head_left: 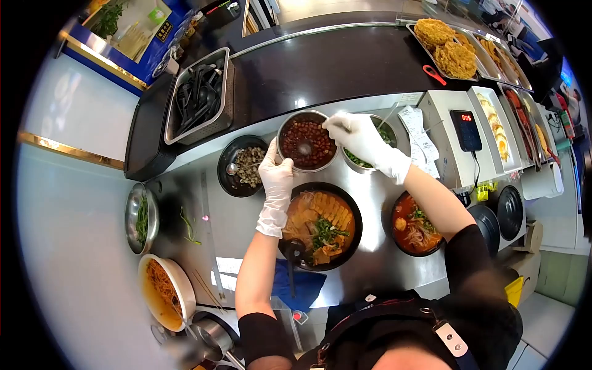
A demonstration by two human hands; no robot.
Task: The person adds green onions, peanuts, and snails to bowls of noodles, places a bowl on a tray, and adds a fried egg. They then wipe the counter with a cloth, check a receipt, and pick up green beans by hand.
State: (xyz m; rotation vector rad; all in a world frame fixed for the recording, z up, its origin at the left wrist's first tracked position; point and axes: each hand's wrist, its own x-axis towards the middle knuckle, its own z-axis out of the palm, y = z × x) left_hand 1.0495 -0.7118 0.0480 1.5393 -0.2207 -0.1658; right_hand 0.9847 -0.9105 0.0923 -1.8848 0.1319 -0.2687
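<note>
My gloved left hand (275,179) closes on the left edge of a round steel container (286,123) of small reddish-brown peanuts or beans (302,132). Over its right rim, my gloved right hand (361,139) has pinched fingers, apparently on the handle of a spoon (305,148) whose bowl lies among them. Partly hidden under my right hand is a steel bowl of chopped greens (387,132). A black bowl (229,185) of small pale-brown pieces with a spoon stands left. Below my hands sits a large black bowl (353,246) of orange soup with greens and yellow slices.
Another black bowl of red soup (410,237) stands right, near a white box with a timer (465,129). Leftward are a steel bowl of greens (142,216) and a white bowl of noodles (185,283). A bin of black spoons (200,92) and fried-food trays (453,55) sit behind.
</note>
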